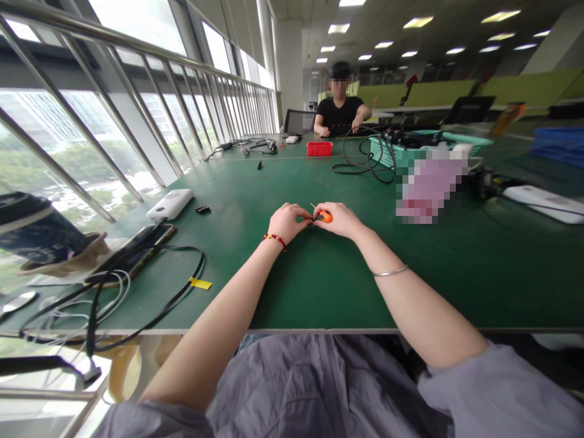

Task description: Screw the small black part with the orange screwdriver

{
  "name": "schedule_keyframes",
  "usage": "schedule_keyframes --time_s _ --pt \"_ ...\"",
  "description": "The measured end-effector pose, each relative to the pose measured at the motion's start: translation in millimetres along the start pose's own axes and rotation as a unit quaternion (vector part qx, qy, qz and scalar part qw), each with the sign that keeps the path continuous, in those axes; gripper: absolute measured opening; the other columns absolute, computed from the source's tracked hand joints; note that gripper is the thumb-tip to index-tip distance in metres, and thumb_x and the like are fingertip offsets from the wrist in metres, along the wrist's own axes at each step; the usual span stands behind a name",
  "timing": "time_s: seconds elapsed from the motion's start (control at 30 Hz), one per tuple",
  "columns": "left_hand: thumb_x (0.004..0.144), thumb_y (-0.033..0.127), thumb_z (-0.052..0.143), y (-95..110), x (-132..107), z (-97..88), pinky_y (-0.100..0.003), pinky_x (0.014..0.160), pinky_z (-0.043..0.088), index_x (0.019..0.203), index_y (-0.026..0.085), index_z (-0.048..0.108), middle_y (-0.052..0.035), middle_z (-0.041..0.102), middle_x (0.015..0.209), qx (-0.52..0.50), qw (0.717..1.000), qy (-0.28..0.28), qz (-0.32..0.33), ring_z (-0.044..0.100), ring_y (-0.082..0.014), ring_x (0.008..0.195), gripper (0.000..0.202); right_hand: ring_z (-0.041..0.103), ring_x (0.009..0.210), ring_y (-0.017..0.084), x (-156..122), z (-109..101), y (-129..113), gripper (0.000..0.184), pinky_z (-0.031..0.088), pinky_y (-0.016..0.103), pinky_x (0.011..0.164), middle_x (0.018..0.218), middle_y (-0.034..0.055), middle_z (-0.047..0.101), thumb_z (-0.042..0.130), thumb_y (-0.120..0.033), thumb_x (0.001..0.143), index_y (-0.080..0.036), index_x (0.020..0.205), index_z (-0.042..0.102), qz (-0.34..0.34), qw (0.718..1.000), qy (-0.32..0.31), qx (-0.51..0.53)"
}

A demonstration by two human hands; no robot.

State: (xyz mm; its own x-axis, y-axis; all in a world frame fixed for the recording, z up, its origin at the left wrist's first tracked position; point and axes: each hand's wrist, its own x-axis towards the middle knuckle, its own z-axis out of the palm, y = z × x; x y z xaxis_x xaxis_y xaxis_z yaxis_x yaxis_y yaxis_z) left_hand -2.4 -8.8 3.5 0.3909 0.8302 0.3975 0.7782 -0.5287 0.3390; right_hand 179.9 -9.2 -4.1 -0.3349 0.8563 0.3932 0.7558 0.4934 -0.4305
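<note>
Above the middle of the green table, my left hand is closed in a pinch, thumb and forefinger on a small black piece. My right hand meets it from the other side, its fingers closed around an orange-handled screwdriver. A thin metal shaft shows above the right fingertips, tilted up and to the left. Both sets of fingertips almost touch at the black piece, whose exact kind is too small to make out and is partly covered by the fingers.
Left on the green table are a white box-shaped device, a small black part, a phone and looped cables. Farther off are a red basket, a teal basket and a seated person.
</note>
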Motion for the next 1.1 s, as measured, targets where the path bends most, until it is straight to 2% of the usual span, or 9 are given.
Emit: schedule_keyframes --time_s 0.27,0.6,0.83,0.93,1.1 --pt "0.077 0.025 0.062 0.2 -0.1 1.3 -0.031 0.083 0.046 0.085 0.02 0.073 -0.0023 0.07 0.09 -0.01 1.0 0.002 0.016 0.059 -0.0202 0.091 0.015 0.058 0.08 0.017 -1.2 -1.3 -3.0 0.016 0.039 0.026 0.067 0.091 0.0001 0.067 0.061 -0.034 0.071 -0.026 0.085 0.066 0.006 1.0 0.002 -0.008" --pt "0.075 0.026 0.063 3.9 -0.8 0.4 -0.03 0.081 0.047 0.08 0.019 0.071 -0.0022 0.071 0.089 0.019 1.0 0.007 0.008 0.06 -0.0205 0.09 0.012 0.058 0.08 0.016 0.3 0.5 -0.9 0.016 0.039 0.026 0.07 0.088 0.0004 0.066 0.061 -0.031 0.071 -0.024 0.086 0.065 -0.013 1.0 -0.004 0.004" --pt "0.076 0.025 0.061 3.6 -0.7 -1.1 -0.031 0.081 0.047 0.094 0.019 0.071 -0.0017 0.072 0.09 0.023 0.999 -0.01 0.023 0.061 -0.0203 0.087 0.022 0.057 0.08 0.017 -0.3 -0.2 -1.6 0.017 0.039 0.026 0.07 0.09 0.0008 0.066 0.061 -0.031 0.072 -0.024 0.087 0.065 -0.01 1.0 -0.003 -0.003" --pt "0.076 0.023 0.06 4.9 -1.6 -1.7 -0.031 0.081 0.047 0.088 0.02 0.072 -0.0023 0.072 0.09 0.049 0.998 -0.014 0.037 0.06 -0.0208 0.089 0.018 0.057 0.081 0.017 0.1 -0.2 -1.1 0.016 0.039 0.026 0.071 0.09 0.0005 0.066 0.061 -0.03 0.072 -0.025 0.086 0.065 -0.012 1.0 -0.007 -0.002" --pt "0.075 0.024 0.06 8.1 -3.3 -4.1 -0.031 0.08 0.047 0.084 0.021 0.072 -0.0023 0.072 0.09 0.073 0.997 -0.004 0.026 0.06 -0.0214 0.09 0.016 0.057 0.079 0.016 0.6 -0.3 -0.1 0.015 0.04 0.026 0.071 0.089 0.0003 0.066 0.061 -0.03 0.072 -0.024 0.085 0.065 -0.013 1.0 -0.008 -0.001"
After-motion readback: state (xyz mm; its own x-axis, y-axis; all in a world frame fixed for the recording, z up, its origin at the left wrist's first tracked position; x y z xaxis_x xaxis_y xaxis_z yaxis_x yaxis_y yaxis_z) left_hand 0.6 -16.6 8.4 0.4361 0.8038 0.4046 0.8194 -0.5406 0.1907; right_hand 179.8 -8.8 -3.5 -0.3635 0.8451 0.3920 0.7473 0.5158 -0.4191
